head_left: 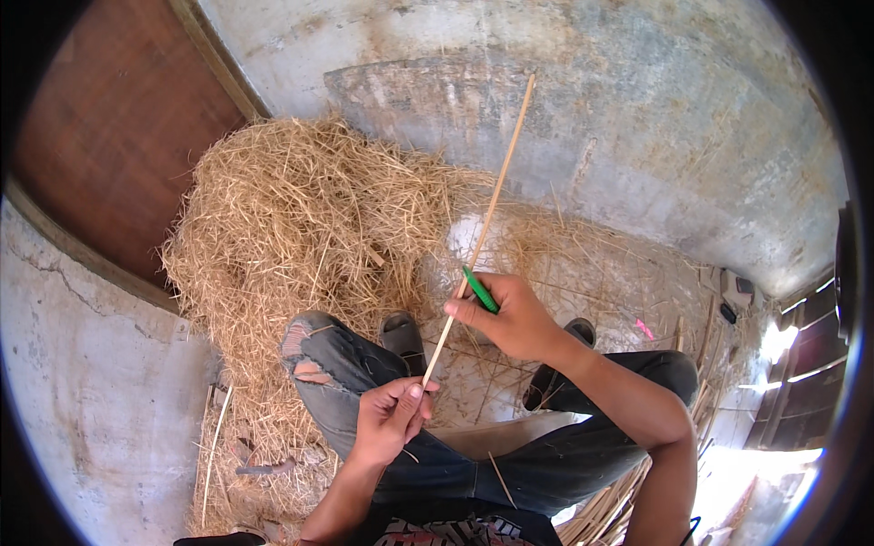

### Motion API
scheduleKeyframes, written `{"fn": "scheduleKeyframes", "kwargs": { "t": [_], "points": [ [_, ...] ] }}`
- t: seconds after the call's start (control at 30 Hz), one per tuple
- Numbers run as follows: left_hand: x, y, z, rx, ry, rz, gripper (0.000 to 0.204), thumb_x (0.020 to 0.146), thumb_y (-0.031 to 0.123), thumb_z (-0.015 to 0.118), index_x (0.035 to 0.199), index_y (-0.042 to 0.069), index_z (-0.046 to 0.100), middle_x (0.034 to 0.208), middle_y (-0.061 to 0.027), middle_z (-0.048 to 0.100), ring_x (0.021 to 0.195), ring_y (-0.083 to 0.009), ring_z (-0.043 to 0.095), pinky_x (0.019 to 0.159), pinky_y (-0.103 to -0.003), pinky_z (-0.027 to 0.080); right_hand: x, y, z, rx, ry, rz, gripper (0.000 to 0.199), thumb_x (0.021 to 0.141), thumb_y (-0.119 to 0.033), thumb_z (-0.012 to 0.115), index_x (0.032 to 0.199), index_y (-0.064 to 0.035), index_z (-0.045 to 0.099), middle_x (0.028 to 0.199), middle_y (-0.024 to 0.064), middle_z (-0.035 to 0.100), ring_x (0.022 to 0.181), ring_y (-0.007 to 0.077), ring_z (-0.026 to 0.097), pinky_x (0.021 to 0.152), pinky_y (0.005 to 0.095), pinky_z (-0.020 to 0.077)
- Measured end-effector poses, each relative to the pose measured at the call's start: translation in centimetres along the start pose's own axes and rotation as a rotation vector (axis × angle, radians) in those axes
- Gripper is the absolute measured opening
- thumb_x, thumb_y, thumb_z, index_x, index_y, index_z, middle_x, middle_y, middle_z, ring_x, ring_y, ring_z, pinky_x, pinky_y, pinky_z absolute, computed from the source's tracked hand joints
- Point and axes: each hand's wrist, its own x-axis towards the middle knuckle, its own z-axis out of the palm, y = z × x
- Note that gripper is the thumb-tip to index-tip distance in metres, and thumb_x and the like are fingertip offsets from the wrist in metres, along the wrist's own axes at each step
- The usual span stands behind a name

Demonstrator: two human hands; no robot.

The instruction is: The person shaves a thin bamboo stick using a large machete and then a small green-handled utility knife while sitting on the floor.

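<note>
A long, thin bamboo strip [492, 202] slants up and away from my lap toward the far wall. My left hand [390, 417] pinches its lower end between thumb and fingers, just above my torn jeans. Higher up the strip, my right hand [506, 314] is closed around a slim green tool [481, 290] that looks like a utility knife. The tool's front end lies against the strip, and my right thumb presses near the same spot. Whether a blade sticks out is too small to tell.
A big heap of straw [300, 209] fills the left side beside a brown door [118, 118]. Cut strips [605, 510] lie in a bundle at lower right. A knife-like blade [266, 468] rests on straw at lower left. A dark boxy object [736, 291] stands by the right wall.
</note>
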Motion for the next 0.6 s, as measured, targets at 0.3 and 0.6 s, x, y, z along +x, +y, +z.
{"fn": "scheduleKeyframes", "kwargs": {
  "t": [0.3,0.6],
  "points": [
    [1.0,-0.1,0.9,0.024,0.019,0.038,0.029,0.106,0.017,0.053,0.123,-0.004,0.064,0.083,-0.0075,0.067,0.05,-0.0069,0.05,0.045,-0.021,0.038,-0.7,1.2,1.9,0.144,-0.087,-0.11,0.031,0.092,-0.032,0.075,0.092,-0.0015,0.069,0.063,0.0003,0.055,0.059,0.0074,0.047,0.055,0.0305,0.0394],
    [0.8,1.3,0.1,0.284,-0.114,0.089,0.042,0.103,0.015,0.059,0.14,-0.003,0.052,0.119,-0.0152,0.068,0.093,-0.0168,0.069,0.083,-0.03,0.056,-0.1,-1.0,-0.9,0.023,-0.026,-0.05,0.032,0.095,-0.032,0.071,0.093,0.0007,0.072,0.059,0.0004,0.053,0.06,0.0082,0.048,0.056,0.032,0.04]
  ]
}}
